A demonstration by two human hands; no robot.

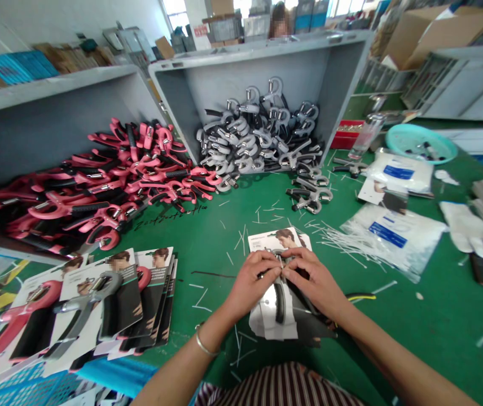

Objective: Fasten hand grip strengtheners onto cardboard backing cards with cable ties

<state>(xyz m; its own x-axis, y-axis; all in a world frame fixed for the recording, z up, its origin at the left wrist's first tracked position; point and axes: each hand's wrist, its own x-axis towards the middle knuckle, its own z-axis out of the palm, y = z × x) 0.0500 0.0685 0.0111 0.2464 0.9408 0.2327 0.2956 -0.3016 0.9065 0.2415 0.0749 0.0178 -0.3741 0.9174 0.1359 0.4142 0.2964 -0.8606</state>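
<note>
A grey hand grip strengthener with black handles (281, 303) lies on a printed cardboard card (267, 324) in front of me. My left hand (258, 279) is closed over its upper left side, thumb and fingertips pinched. From the other side my right hand (309, 276) pinches at the same spot, and the fingertips of both hands nearly meet. Between them shows a small pale strip, seemingly a cable tie (282, 263); the fingers mostly cover it. More cards appear stacked under this one. Loose white cable ties (343, 243) are scattered to the right.
Red grips (131, 163) fill a tipped grey crate at left; grey grips (250, 141) fill another (258, 59) ahead. Carded grips (93, 304) are stacked at left. Cable-tie bags (398, 234), a teal bowl (421, 141) and yellow-handled pliers (360, 296) lie right. A person (279, 22) is beyond.
</note>
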